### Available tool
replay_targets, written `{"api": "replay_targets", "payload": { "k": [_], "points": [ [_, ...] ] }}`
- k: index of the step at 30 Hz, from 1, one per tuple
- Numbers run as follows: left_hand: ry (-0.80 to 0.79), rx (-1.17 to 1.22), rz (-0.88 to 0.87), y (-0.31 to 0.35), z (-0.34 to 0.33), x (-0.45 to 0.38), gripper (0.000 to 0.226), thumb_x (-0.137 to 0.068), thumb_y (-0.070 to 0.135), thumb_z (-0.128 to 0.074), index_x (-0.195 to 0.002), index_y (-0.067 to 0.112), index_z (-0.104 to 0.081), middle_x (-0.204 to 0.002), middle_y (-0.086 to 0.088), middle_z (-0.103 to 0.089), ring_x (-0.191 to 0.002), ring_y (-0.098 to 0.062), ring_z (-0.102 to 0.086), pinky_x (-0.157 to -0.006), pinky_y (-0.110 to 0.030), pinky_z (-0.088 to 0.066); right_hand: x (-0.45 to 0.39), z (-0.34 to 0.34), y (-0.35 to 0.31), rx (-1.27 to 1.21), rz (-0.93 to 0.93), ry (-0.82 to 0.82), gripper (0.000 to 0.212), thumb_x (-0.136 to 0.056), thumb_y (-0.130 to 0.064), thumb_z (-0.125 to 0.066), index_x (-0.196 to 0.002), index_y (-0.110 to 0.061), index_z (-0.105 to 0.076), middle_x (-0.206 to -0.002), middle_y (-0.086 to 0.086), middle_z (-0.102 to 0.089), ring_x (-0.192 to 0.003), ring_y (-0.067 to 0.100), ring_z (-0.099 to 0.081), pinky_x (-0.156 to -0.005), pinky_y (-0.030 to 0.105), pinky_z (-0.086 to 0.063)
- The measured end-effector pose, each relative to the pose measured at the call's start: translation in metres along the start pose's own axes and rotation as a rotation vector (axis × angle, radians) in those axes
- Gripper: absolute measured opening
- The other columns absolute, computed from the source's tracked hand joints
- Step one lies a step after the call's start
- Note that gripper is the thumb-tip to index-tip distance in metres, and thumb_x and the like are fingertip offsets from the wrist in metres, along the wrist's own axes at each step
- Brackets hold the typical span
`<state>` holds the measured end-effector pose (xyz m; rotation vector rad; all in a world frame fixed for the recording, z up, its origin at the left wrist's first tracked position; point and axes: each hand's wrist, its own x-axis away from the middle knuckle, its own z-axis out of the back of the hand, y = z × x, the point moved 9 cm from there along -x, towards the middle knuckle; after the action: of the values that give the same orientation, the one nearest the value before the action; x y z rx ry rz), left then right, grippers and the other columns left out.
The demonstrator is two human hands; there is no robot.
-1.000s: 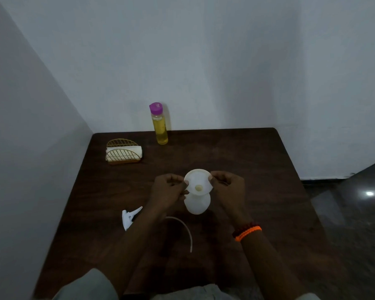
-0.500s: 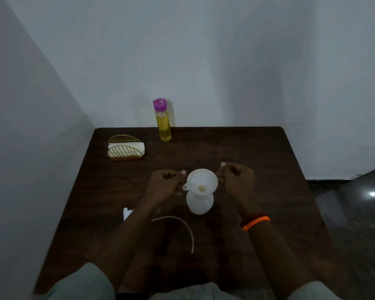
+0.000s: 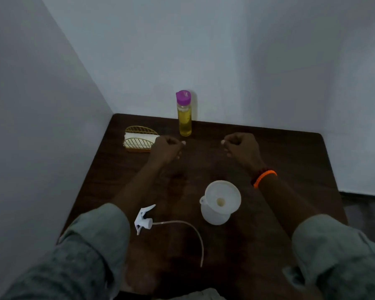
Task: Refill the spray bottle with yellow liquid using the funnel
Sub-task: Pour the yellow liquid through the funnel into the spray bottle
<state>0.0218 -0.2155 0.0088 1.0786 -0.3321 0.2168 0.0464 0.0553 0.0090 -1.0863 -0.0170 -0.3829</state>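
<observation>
Head view, item one: white funnel [image 3: 222, 198] seated in the neck of the white spray bottle [image 3: 214, 215] at table centre, ready for pouring, with the removed trigger head [image 3: 143, 219] lying left. Item two: my left hand [image 3: 167, 148] and right hand [image 3: 240, 147], fingers curled and empty, near the capped bottle of yellow liquid [image 3: 184, 114] by the wall. Half a second ago both flanked the funnel; now they are well beyond it.

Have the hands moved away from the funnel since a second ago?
Yes. Both hands, left and right, have left the funnel and gone toward the yellow bottle by the wall.
</observation>
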Motion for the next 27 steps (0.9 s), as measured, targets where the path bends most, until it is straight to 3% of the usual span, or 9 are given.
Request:
{"api": "replay_targets", "payload": {
  "k": [3,7,11,13,15,17,22,27],
  "points": [
    [0.050,-0.093,-0.050,0.008,0.011,-0.036,0.030,-0.087,0.034,-0.073,-0.110,0.016,-0.066,-0.099,-0.003,-0.071,-0.089,-0.015,-0.071,-0.086,-0.040,-0.060,-0.036,-0.029,-0.008,0.089,0.017,-0.099,0.031,-0.076,-0.026,-0.084,-0.103,-0.014,-0.073,-0.093,0.004,-0.075,-0.085,0.020,-0.072,-0.086,0.043,-0.060],
    [0.192,-0.177,-0.211,0.043,0.030,-0.070,0.063,-0.079,0.036,-0.081,-0.131,0.008,-0.057,-0.119,-0.008,-0.067,-0.105,-0.018,-0.065,-0.089,-0.029,-0.053,-0.077,-0.072,-0.023,0.218,0.096,-0.218,0.048,-0.073,-0.026,-0.086,-0.114,-0.010,-0.068,-0.101,0.008,-0.071,-0.097,0.020,-0.068,-0.088,0.030,-0.054],
    [0.203,-0.148,-0.413,0.082,0.032,-0.096,0.081,-0.075,0.036,-0.084,-0.141,0.005,-0.048,-0.134,-0.012,-0.059,-0.115,-0.021,-0.062,-0.091,-0.032,-0.055,-0.101,-0.112,-0.047,0.266,0.202,-0.322,0.064,-0.079,-0.023,-0.080,-0.135,-0.005,-0.054,-0.127,0.015,-0.063,-0.116,0.028,-0.062,-0.100,0.040,-0.051],
    [0.158,-0.185,-0.496,0.095,0.027,-0.106,0.081,-0.074,0.038,-0.082,-0.140,0.005,-0.049,-0.136,-0.012,-0.058,-0.119,-0.020,-0.059,-0.093,-0.028,-0.054,-0.105,-0.125,-0.064,0.212,0.274,-0.347,0.067,-0.081,-0.022,-0.079,-0.140,-0.006,-0.050,-0.134,0.014,-0.060,-0.121,0.027,-0.060,-0.104,0.042,-0.050],
    [0.106,-0.213,-0.557,0.104,0.022,-0.111,0.075,-0.076,0.036,-0.081,-0.137,0.004,-0.053,-0.134,-0.012,-0.060,-0.117,-0.018,-0.059,-0.091,-0.014,-0.050,-0.108,-0.133,-0.076,0.105,0.313,-0.351,0.059,-0.079,-0.023,-0.079,-0.132,-0.010,-0.055,-0.126,0.008,-0.065,-0.115,0.023,-0.063,-0.099,0.043,-0.053],
    [0.084,-0.231,-0.597,0.108,0.021,-0.114,0.068,-0.077,0.034,-0.081,-0.132,0.002,-0.057,-0.129,-0.012,-0.063,-0.113,-0.018,-0.061,-0.088,-0.009,-0.049,-0.112,-0.137,-0.084,0.089,0.331,-0.335,0.058,-0.078,-0.028,-0.080,-0.129,-0.012,-0.057,-0.120,0.005,-0.068,-0.109,0.020,-0.064,-0.096,0.040,-0.054],
    [0.103,-0.229,-0.647,0.112,0.025,-0.101,0.062,-0.075,0.036,-0.084,-0.124,0.004,-0.063,-0.118,-0.007,-0.069,-0.105,-0.017,-0.066,-0.089,-0.029,-0.056,-0.107,-0.131,-0.090,0.112,0.359,-0.325,0.051,-0.080,-0.030,-0.078,-0.124,-0.013,-0.059,-0.109,0.002,-0.071,-0.096,0.013,-0.067,-0.086,0.033,-0.057],
    [0.140,-0.191,-0.707,0.126,0.028,-0.063,0.059,-0.074,0.039,-0.083,-0.121,0.007,-0.066,-0.116,-0.006,-0.071,-0.106,-0.015,-0.066,-0.093,-0.030,-0.055,-0.076,-0.106,-0.098,0.078,0.366,-0.303,0.035,-0.084,-0.026,-0.076,-0.115,-0.014,-0.063,-0.094,-0.009,-0.072,-0.082,-0.007,-0.067,-0.068,0.010,-0.053]
  ]
}}
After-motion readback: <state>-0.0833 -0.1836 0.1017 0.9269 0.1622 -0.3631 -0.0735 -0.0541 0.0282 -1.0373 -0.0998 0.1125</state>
